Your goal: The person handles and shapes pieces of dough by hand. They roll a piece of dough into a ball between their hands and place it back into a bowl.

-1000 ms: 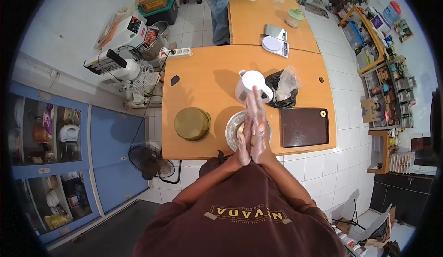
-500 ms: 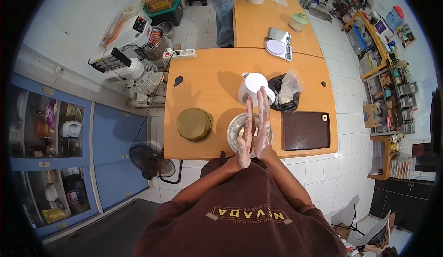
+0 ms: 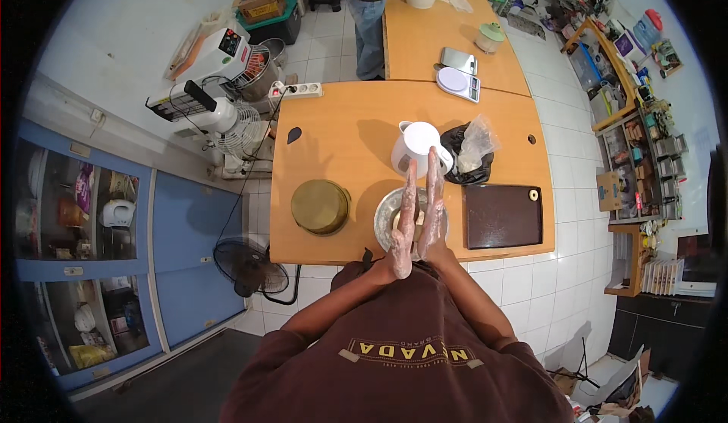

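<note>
My left hand (image 3: 403, 222) and my right hand (image 3: 432, 207) are held flat, palm against palm, with the fingers pointing away from me. Both are coated in white flour or dough. They hover over a round metal pan (image 3: 385, 214) near the front edge of the orange table (image 3: 334, 146). Whether anything lies between the palms is hidden. Just beyond the fingertips stands a white jug (image 3: 413, 146).
A round brass-coloured lid or tin (image 3: 320, 206) lies left of the pan, a dark brown board (image 3: 502, 215) right of it. A black bag with clear plastic (image 3: 472, 152) sits by the jug. Two scales (image 3: 457, 83) and another person (image 3: 368, 6) are further back.
My pressed hands have slid slightly against each other over the pan. The view has shifted a little; nothing on the table has moved.
</note>
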`<move>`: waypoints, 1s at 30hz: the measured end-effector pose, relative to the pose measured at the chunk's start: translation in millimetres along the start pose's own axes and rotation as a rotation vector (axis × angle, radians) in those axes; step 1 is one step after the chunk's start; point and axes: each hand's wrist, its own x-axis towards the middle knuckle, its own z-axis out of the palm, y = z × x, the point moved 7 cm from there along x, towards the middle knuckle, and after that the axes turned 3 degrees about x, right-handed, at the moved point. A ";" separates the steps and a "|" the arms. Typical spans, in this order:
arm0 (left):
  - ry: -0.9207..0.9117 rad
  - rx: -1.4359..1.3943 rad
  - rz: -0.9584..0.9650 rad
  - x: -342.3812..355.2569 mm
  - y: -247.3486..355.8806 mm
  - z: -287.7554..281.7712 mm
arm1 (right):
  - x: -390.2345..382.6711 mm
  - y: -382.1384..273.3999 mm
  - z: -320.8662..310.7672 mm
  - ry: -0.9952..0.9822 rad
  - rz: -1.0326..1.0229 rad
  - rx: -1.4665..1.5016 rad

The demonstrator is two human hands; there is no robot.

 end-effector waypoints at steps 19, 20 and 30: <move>0.202 -0.087 0.019 24.1 4.6 -26.2 | -32.9 15.5 21.7 -0.092 -0.070 -0.079; 0.261 -0.101 -0.019 23.9 -1.2 -33.3 | -34.0 8.0 25.7 -0.102 -0.083 -0.060; 0.073 0.041 0.082 -1.3 12.1 -4.0 | -11.0 -7.9 -0.5 0.011 0.012 -0.021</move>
